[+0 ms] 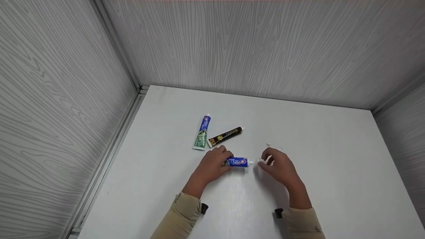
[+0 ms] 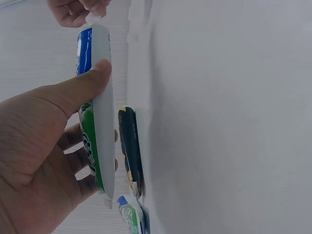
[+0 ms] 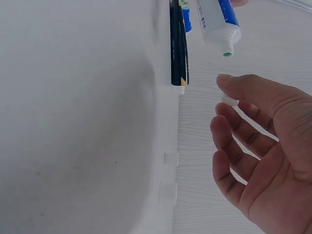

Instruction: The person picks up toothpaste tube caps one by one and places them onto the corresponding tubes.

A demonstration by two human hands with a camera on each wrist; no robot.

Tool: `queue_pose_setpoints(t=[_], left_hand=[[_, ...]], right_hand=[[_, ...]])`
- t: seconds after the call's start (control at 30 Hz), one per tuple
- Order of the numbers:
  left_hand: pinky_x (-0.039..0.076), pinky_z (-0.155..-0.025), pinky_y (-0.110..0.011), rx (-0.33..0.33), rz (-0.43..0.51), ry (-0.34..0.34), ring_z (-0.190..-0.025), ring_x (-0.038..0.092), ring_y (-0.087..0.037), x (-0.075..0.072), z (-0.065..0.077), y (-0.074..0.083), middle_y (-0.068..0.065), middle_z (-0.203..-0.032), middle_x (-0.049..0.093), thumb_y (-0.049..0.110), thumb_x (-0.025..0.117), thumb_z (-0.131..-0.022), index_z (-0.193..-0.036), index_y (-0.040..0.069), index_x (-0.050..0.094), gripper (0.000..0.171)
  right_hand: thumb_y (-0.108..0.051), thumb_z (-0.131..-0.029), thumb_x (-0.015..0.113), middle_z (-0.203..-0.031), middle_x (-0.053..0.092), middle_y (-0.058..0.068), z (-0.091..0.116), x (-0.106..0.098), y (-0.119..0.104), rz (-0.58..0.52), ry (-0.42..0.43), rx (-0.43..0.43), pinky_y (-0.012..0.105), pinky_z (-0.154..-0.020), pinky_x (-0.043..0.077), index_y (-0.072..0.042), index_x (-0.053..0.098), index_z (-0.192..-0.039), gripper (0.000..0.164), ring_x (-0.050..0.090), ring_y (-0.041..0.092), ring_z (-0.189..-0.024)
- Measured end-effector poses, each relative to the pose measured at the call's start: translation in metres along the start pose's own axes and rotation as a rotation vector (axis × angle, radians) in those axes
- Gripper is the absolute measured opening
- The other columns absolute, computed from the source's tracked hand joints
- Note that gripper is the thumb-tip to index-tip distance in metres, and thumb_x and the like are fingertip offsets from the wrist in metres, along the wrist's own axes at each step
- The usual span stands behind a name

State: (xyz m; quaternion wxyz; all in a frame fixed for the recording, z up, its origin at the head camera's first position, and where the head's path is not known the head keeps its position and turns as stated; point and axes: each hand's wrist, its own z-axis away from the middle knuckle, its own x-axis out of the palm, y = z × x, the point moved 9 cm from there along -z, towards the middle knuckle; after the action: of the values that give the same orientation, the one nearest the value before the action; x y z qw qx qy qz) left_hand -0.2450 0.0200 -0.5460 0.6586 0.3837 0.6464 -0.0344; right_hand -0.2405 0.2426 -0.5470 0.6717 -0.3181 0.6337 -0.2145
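Left hand [image 1: 213,164] grips blue tube [image 1: 238,162]; right hand [image 1: 280,166] pinches cap [image 1: 261,160].

I get muted light, apparently from above, leaving the far wall [image 1: 232,49] greyer than the tabletop [image 1: 345,172] and a soft shadow left of the right forearm [image 1: 299,196], with hazy wrist views and blurred lettering on the held tube [image 1: 238,162].

Broad, flat white tabletop [image 1: 345,156] ahead of me. Behind it, a pale-grey back wall panel [image 1: 252,49] with wavy wood-grain lines; similarly grained left wall panel [image 1: 49,83] and right wall panel [image 1: 406,127] flank it. Slim grey metal strip [image 1: 116,43] down the left corner. Light soft, dimmer toward upper right.
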Motion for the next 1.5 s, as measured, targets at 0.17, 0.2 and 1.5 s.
queue_pose_setpoints(t=[0.17, 0.2, 1.5], left_hand=[[0.05, -0.083, -0.04, -0.001, 0.006, -0.007, -0.093, 0.058, -0.019, 0.001, -0.001, 0.0, -0.003, -0.106, 0.064, 0.027, 0.083, -0.093, -0.124, 0.015, 0.073, 0.035], [0.05, -0.083, -0.039, 0.0, 0.009, -0.007, -0.093, 0.058, -0.019, 0.001, -0.002, 0.0, -0.003, -0.106, 0.064, 0.027, 0.083, -0.093, -0.124, 0.015, 0.073, 0.035], [0.049, -0.085, -0.039, -0.007, 0.053, 0.014, -0.094, 0.057, -0.018, -0.004, 0.009, 0.015, -0.001, -0.108, 0.064, 0.026, 0.082, -0.095, -0.127, 0.017, 0.074, 0.034]], right_hand=[[-0.011, -0.089, 0.086, -0.097, 0.07, -0.002, 0.002, 0.002, -0.004, 0.0, -0.013, -0.025, 0.037, -0.076, 0.054, -0.017, 0.068, -0.097, 0.02, 0.069, 0.018, -0.088], [-0.011, -0.089, 0.086, -0.098, 0.07, -0.002, 0.002, 0.002, -0.005, -0.007, -0.015, -0.03, 0.037, -0.077, 0.054, -0.017, 0.068, -0.097, 0.02, 0.069, 0.018, -0.088], [-0.006, -0.091, 0.083, -0.102, 0.072, -0.003, 0.022, 0.001, -0.021, -0.068, -0.032, -0.117, 0.054, -0.087, 0.058, -0.014, 0.074, -0.107, 0.02, 0.07, 0.014, -0.089]])
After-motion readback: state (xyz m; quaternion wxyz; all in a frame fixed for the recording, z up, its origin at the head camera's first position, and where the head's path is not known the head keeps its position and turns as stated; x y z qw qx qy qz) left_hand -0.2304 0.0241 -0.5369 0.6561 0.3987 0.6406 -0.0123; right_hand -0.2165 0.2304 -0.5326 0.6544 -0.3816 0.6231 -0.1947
